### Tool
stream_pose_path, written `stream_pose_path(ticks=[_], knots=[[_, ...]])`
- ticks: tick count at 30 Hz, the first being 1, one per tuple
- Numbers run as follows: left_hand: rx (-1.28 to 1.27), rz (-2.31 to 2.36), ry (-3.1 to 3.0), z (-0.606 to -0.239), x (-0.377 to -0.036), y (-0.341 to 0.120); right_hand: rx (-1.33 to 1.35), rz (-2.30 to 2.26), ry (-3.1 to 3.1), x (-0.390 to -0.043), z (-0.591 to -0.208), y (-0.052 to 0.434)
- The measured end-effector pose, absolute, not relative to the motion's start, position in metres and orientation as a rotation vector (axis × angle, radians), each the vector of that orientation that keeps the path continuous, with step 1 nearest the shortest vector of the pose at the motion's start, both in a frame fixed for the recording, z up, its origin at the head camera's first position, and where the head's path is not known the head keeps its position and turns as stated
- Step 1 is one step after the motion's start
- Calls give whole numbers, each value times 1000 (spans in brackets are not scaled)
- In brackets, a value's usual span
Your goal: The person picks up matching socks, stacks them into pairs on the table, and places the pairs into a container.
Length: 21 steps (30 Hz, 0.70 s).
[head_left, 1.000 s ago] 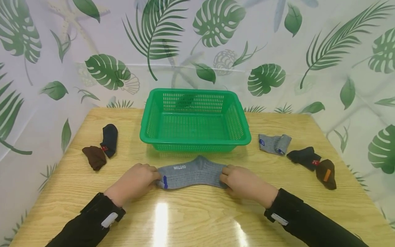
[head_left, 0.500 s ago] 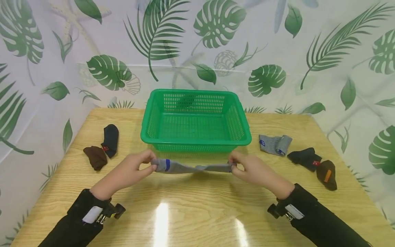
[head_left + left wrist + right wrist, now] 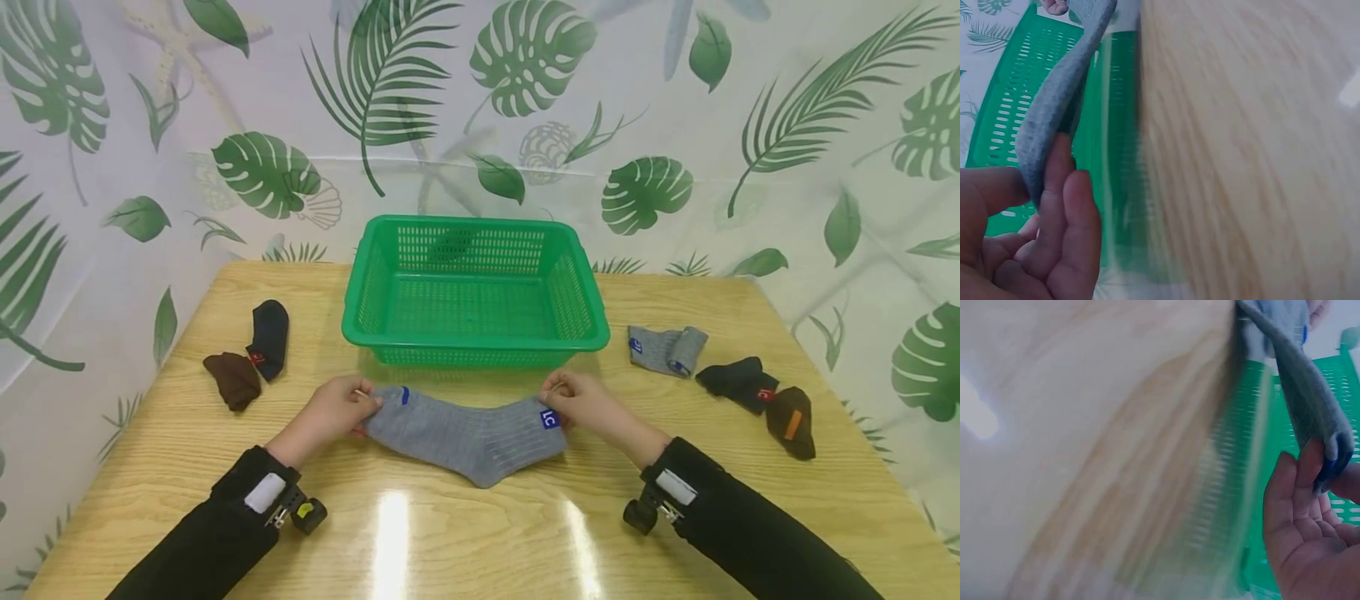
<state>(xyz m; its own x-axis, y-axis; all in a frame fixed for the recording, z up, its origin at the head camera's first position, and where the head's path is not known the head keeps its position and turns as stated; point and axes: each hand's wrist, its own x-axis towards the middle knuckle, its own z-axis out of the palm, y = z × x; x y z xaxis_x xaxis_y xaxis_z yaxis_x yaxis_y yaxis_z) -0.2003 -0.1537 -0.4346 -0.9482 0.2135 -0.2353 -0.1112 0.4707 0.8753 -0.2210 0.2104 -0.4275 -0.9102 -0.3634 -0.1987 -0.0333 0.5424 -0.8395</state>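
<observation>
A grey sock (image 3: 465,433) is stretched out sideways in front of the basket, its heel pointing down toward the front of the table. My left hand (image 3: 330,417) pinches the toe end, near a blue mark. At the cuff, beside a blue "LC" label, my right hand (image 3: 592,408) pinches the other end. In the left wrist view, thumb and fingers close on the edge of the sock (image 3: 1054,100). The right wrist view shows the cuff of the sock (image 3: 1313,394) held between thumb and fingers.
A green plastic basket (image 3: 472,343) stands at the back middle of the wooden table (image 3: 480,542). On the left lie a black sock (image 3: 268,337) and a brown sock (image 3: 232,381). On the right are a folded grey sock (image 3: 663,350), a black sock (image 3: 735,383) and a brown sock (image 3: 791,423).
The grey sock lay flat with its heel toward the basket. Both hands lifted and turned it over, so its heel now points toward the front and the "LC" label shows.
</observation>
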Motion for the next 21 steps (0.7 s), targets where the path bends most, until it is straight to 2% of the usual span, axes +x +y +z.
stream_pose_path(ticks=[4,6,8,11,15,18,21], knots=[[92,1396,2460,-441,-203,-154,-299,-1220,2509,-224,-435,207],[182,1236,2625,-440,-200,-152,-351,-1152,2583,-222,-433,204],[343,991,2839,-435,-192,-146,-477,-1022,2706,-216,-427,200],[646,553,3082,-426,-174,-129,-857,-714,2892,-198,-416,189],[967,289,2923,-417,-148,-99,-1331,-259,2845,-167,-410,168],[1002,184,2740,-418,-136,-81,-1409,-51,2644,-149,-415,157],[961,141,2635,-421,-133,-74,-1356,40,2512,-139,-424,153]])
